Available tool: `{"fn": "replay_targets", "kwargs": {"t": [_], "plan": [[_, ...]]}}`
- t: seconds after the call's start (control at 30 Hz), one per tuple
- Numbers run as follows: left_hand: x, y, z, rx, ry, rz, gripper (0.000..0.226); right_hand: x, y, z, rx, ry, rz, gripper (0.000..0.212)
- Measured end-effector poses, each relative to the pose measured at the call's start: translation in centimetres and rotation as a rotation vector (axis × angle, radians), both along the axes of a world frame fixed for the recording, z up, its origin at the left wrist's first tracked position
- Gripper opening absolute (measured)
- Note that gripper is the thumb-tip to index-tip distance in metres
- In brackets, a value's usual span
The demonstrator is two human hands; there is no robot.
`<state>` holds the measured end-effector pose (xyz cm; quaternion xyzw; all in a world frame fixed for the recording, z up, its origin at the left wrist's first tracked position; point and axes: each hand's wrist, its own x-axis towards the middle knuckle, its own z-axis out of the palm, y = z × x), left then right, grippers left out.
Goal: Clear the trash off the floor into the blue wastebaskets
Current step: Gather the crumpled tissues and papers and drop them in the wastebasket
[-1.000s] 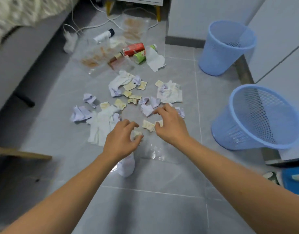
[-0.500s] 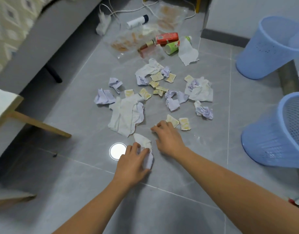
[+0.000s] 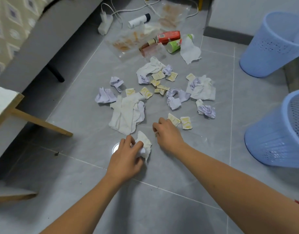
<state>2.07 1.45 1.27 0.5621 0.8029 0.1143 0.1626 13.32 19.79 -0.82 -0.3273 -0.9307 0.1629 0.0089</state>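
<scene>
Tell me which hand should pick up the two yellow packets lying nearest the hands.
Right. The right hand already has its fingers at the nearer yellow packet, with the second packet just beyond. The left hand is busy gripping a crumpled white tissue.

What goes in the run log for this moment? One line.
left hand: grips crumpled white tissue | right hand: at yellow packet | wastebaskets: no trash seen

We reach both bare forearms forward and down from the lower edge of the view, converging toward the tissue [image 3: 144, 146]. Our left hand [image 3: 126, 157] lies palm-down, fingers curled round the tissue, gripping it. Our right hand [image 3: 167, 133] sits just right of the tissue and apart from it, knuckles up, fingers bent under; what they pinch, if anything, we cannot tell.
</scene>
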Motion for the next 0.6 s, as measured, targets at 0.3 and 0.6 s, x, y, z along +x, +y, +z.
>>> {"fn": "replay_targets", "kwargs": {"t": [0.3, 0.6], "plan": [[0.8, 8.3, 8.0, 0.129, 0.004, -0.107, 0.034, 3.0, 4.5, 10.1, 0.016, 0.294, -0.221, 0.019], [11.0, 21.0, 16.4, 0.317, -0.047, -0.403, 0.037, 19.0, 10.3, 21.3, 0.207, 0.384, -0.557, 0.014]]}}
